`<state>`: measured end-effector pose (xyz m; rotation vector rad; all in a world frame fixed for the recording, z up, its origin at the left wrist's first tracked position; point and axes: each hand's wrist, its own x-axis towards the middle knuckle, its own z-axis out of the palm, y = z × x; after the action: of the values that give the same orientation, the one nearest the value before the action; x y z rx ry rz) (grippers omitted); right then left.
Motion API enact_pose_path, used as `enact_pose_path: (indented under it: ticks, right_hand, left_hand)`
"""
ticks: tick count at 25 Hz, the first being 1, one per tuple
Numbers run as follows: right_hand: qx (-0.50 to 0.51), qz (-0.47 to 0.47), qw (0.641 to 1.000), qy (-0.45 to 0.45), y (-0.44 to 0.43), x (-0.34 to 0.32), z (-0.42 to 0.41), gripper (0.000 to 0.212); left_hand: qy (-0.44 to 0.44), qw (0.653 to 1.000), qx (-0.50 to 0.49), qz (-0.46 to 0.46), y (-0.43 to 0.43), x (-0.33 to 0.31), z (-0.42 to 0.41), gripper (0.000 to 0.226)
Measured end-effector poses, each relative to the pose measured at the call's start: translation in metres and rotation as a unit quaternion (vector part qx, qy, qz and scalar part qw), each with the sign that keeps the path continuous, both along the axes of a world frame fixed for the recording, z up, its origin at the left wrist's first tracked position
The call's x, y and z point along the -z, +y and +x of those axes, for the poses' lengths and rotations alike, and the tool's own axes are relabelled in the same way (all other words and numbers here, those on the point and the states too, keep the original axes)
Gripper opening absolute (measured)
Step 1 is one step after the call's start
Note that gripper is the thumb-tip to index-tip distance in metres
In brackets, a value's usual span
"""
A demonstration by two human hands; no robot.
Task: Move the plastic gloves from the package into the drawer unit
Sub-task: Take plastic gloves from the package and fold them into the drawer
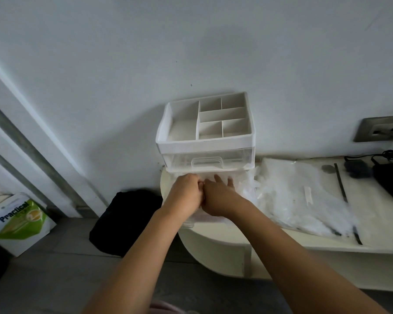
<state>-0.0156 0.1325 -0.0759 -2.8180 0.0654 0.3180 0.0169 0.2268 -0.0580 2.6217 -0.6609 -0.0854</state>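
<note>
We are working over the pulled-out lower drawer [188,223] of the drawer unit [204,146], which is standing against the wall at twelve o'clock from us. Both hands are sitting side by side in the drawer on the plastic gloves [243,185]. The right hand [218,197] is lying with its fingers [219,179] straight and spread, pressing the pile flat. The left hand [186,191] is showing curled fingers, knuckles up, and we cannot tell whether it is gripping any film underneath. The package [304,193] is lying slack on the shelf [213,237] at three o'clock of the unit, and it looks as if more gloves are waiting in it. To do this well, we are judging that the flat palm should be squeezing the air out towards twelve o'clock, while the loose film bulging over the drawer's three o'clock side is tucked below the rim. Otherwise it is likely to be catching when the drawer slides in. The film is probably slippery and springy, so slow, even pressure is serving us better than a quick shove.
</note>
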Motion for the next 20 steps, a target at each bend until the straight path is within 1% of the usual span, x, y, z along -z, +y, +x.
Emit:
enact_pose_path:
  ticks: [3,5,6,7,9,10,11,13,15,17,19,20]
  right_hand:
    - [0.015,0.107,0.994,0.018,-0.001,-0.002,0.0,0.051]
    - [0.038,0.183,0.982,0.017,-0.005,-0.007,-0.001,0.049]
    - [0.05,0.197,0.979,0.021,-0.009,-0.009,-0.003,0.05]
    - [0.06,0.176,0.982,0.029,-0.013,-0.01,-0.004,0.052]
    - [0.067,0.076,0.993,0.056,-0.023,-0.011,-0.006,0.063]
    - [0.059,0.032,0.995,0.069,-0.028,-0.012,-0.007,0.067]
    - [0.047,0.002,0.996,0.079,-0.031,-0.01,-0.005,0.069]
    - [0.041,-0.001,0.996,0.08,-0.032,-0.003,0.0,0.07]
    - [0.091,0.06,0.993,0.043,-0.029,0.006,0.005,0.074]
    - [0.172,0.148,0.974,-0.004,-0.025,0.009,0.003,0.082]
    - [0.213,0.199,0.956,-0.033,-0.023,0.007,-0.001,0.085]
    - [0.219,0.211,0.952,-0.031,-0.024,0.004,-0.003,0.085]
  left_hand:
    - [0.083,0.996,0.011,0.041,0.001,0.014,0.018,0.031]
    - [0.096,0.989,0.043,0.102,0.002,0.022,0.028,0.039]
    - [0.1,0.986,0.053,0.125,0.002,0.025,0.029,0.049]
    - [0.112,0.983,0.05,0.139,0.002,0.028,0.029,0.063]
    - [0.14,0.978,0.03,0.149,0.002,0.032,0.031,0.09]
    - [0.146,0.977,0.027,0.151,0.002,0.033,0.031,0.098]
    - [0.15,0.976,0.026,0.155,0.002,0.034,0.033,0.102]
    - [0.146,0.974,0.032,0.169,0.0,0.033,0.034,0.101]
    - [0.141,0.971,0.036,0.191,-0.001,0.03,0.033,0.1]
    - [0.146,0.967,0.039,0.205,-0.001,0.031,0.033,0.103]
    - [0.144,0.966,0.04,0.213,-0.001,0.035,0.036,0.105]
    - [0.142,0.965,0.04,0.215,0.0,0.037,0.037,0.106]
